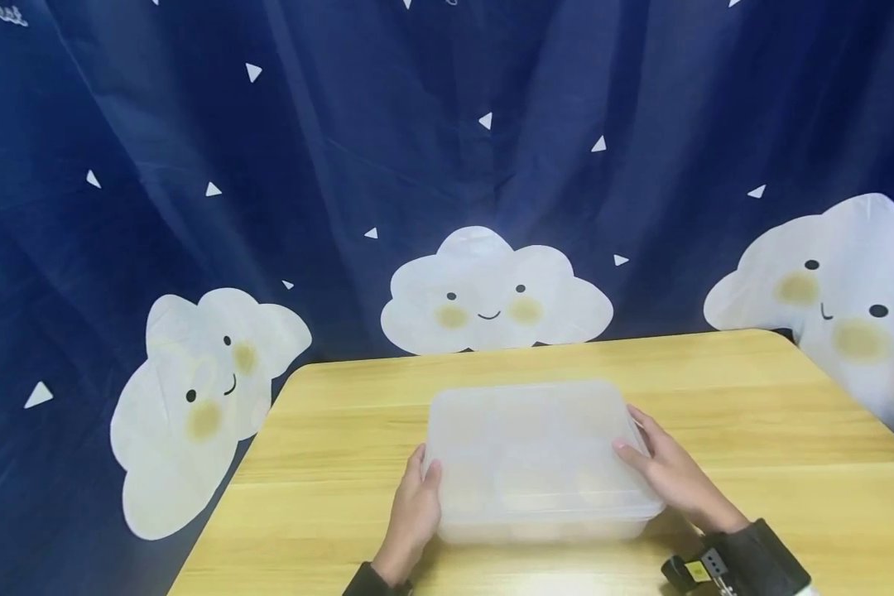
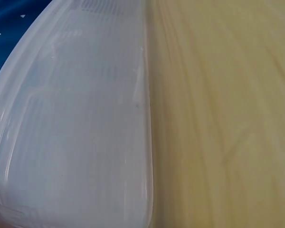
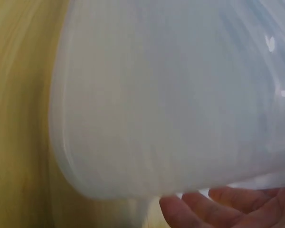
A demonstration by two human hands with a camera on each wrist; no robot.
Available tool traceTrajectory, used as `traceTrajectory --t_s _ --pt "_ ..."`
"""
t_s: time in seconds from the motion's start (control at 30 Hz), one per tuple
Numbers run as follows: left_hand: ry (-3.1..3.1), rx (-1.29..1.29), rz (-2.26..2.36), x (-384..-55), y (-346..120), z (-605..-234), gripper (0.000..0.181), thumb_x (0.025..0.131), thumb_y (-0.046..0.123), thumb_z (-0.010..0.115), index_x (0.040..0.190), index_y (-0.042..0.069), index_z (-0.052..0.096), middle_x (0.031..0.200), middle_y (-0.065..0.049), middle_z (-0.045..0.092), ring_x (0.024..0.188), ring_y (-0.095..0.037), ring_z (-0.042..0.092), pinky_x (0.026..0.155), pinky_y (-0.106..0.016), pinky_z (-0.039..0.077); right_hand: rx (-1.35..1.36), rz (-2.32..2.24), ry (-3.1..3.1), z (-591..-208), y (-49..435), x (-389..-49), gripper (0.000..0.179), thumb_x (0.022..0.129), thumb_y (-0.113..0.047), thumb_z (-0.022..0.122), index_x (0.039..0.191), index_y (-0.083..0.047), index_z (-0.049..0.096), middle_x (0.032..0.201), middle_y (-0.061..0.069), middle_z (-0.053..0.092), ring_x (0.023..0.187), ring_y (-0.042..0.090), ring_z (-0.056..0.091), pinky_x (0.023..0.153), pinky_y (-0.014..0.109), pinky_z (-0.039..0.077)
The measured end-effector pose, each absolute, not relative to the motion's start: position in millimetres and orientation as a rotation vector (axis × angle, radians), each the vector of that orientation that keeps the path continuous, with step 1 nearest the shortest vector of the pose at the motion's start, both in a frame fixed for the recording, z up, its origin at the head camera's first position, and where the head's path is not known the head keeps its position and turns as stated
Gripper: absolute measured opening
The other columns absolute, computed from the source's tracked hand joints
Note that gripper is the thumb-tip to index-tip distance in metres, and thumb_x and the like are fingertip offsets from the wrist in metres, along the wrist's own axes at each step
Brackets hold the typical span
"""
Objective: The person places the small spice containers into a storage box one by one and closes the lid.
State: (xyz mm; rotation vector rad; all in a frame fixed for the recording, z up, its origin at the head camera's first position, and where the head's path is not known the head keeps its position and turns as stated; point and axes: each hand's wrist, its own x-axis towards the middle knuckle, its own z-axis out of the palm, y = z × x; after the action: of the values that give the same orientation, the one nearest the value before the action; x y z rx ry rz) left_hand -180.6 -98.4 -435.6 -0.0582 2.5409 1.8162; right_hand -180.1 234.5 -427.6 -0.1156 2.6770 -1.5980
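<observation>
A translucent plastic box (image 1: 529, 455) with a matching lid is held between two hands over the table, in the middle of the head view. Faint compartment shapes show through its lid. My left hand (image 1: 415, 509) grips the left side, thumb by the lid's edge. On the opposite side, my right hand (image 1: 670, 472) holds the box with the thumb on the lid's edge and the fingers along the side. The box's wall (image 2: 90, 118) fills much of the left wrist view. In the right wrist view, curled fingers (image 3: 213, 213) show at the box's lower edge.
The light wood table (image 1: 328, 463) extends around the box on all sides. Behind it hangs a dark blue curtain (image 1: 432, 149) printed with smiling clouds and white triangles. A small dark device (image 1: 696, 571) is strapped at the right wrist, by a black sleeve (image 1: 763, 559).
</observation>
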Motion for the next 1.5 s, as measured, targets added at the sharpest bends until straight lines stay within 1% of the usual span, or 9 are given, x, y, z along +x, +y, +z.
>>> traceTrajectory --t_s 0.2,0.37,0.47,0.73,0.9,1.03,1.27,1.37,1.5 --pt "2.471 -0.113 1.932 -181.3 -98.6 -437.7 0.052 0.103 0.015 0.038 0.149 -0.006 0.023 0.151 -0.028 0.027 0.138 -0.046 0.024 0.111 -0.061 0.017 -0.092 -1.591 2.681 -431.9 230.7 -183.9 0.079 0.1 -0.034 0.052 0.151 0.008 0.009 0.152 0.035 0.012 0.137 0.052 0.016 0.109 0.064 0.018" --pt "2.51 -0.122 1.908 -179.9 -96.6 -439.7 0.055 0.103 0.014 0.039 0.151 -0.002 0.018 0.153 -0.027 0.023 0.139 -0.046 0.022 0.111 -0.06 0.016 -0.108 -1.625 2.664 -435.6 231.5 -185.4 0.076 0.1 -0.029 0.053 0.151 0.007 0.008 0.151 0.035 0.016 0.136 0.051 0.021 0.107 0.063 0.023" --pt "2.57 -0.085 1.875 -180.2 -95.1 -441.7 0.055 0.103 0.016 0.039 0.151 -0.002 0.019 0.152 -0.028 0.024 0.138 -0.046 0.024 0.111 -0.059 0.019 -0.124 -1.641 2.645 -436.7 232.1 -185.0 0.078 0.1 -0.028 0.053 0.151 0.006 0.006 0.15 0.037 0.017 0.134 0.053 0.024 0.105 0.064 0.026" --pt "2.709 -0.022 1.767 -177.3 -98.6 -444.2 0.052 0.104 0.019 0.04 0.149 -0.003 0.026 0.145 -0.03 0.036 0.131 -0.048 0.037 0.106 -0.062 0.028 -0.117 -1.54 2.596 -432.5 231.3 -180.4 0.082 0.101 -0.04 0.047 0.154 -0.005 -0.005 0.151 0.038 0.011 0.133 0.057 0.02 0.103 0.071 0.02" --pt "2.781 0.026 1.707 -178.7 -99.5 -445.0 0.049 0.103 0.017 0.042 0.146 -0.004 0.03 0.142 -0.029 0.042 0.126 -0.048 0.042 0.104 -0.063 0.031 -0.213 -1.303 2.824 -432.6 231.1 -180.3 0.075 0.104 -0.037 0.038 0.151 0.007 -0.001 0.145 0.045 0.016 0.124 0.062 0.03 0.099 0.071 0.027" --pt "2.774 0.05 1.705 -180.7 -98.6 -445.9 0.049 0.103 0.017 0.043 0.146 -0.004 0.031 0.141 -0.029 0.043 0.127 -0.048 0.041 0.105 -0.063 0.03 -0.264 -1.183 2.969 -433.3 231.0 -180.6 0.07 0.105 -0.031 0.038 0.146 0.016 0.007 0.137 0.049 0.024 0.117 0.064 0.037 0.095 0.071 0.032" --pt "2.516 0.012 1.753 -187.0 -112.9 -436.6 0.063 0.097 0.022 0.057 0.148 0.0 0.027 0.151 -0.028 0.028 0.136 -0.049 0.028 0.107 -0.062 0.027 -0.247 -1.37 2.805 -429.6 240.9 -178.1 0.066 0.105 -0.032 0.037 0.146 0.014 0.012 0.14 0.046 0.026 0.121 0.061 0.037 0.094 0.068 0.038" --pt "2.55 -0.039 1.688 -194.4 -120.9 -420.2 0.065 0.093 0.024 0.063 0.147 0.004 0.032 0.151 -0.028 0.028 0.135 -0.049 0.029 0.105 -0.064 0.028 -0.234 -1.332 2.769 -419.4 244.2 -184.2 0.068 0.106 -0.036 0.033 0.146 0.014 0.012 0.142 0.045 0.021 0.122 0.061 0.037 0.092 0.067 0.04" --pt "2.664 -0.031 1.56 -216.0 -120.6 -393.4 0.059 0.093 0.027 0.064 0.144 0.008 0.04 0.148 -0.025 0.035 0.134 -0.045 0.033 0.103 -0.063 0.033 -0.25 -1.238 2.79 -401.4 248.3 -204.6 0.069 0.105 -0.038 0.033 0.145 0.015 0.015 0.142 0.045 0.022 0.122 0.061 0.036 0.092 0.067 0.04"
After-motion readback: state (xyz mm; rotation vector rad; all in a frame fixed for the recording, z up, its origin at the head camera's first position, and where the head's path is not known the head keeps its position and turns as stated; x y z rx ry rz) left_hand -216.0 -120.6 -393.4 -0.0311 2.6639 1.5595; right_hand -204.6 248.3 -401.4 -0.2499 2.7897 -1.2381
